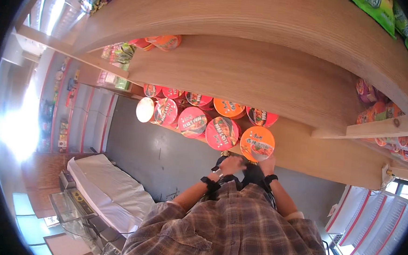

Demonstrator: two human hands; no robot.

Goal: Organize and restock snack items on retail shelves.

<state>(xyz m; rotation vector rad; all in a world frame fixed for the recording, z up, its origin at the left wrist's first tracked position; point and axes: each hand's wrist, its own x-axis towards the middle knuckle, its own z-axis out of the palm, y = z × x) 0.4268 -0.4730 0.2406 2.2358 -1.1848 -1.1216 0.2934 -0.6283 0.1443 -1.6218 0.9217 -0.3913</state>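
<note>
An orange instant noodle tub [255, 139] stands at the front edge of the wooden shelf, its printed lid facing up. My right hand [267, 165] is at the lower right rim of this tub, and its fingers are partly hidden by it. Just below and left of the same tub is my left hand [232, 166], blurred, with nothing visible in it. Beside the orange tub, a red noodle tub [222, 133] leads a front row of several red ones. Another orange tub [229, 108] sits in the row behind, among more red tubs.
An upper wooden shelf board [242, 73] overhangs the tubs. Green snack bags [375, 13] lie at the top right. To the left, a white-covered table [105, 188] stands on the grey floor [146, 152]. Wire-mesh shelving [370, 221] is at the lower right.
</note>
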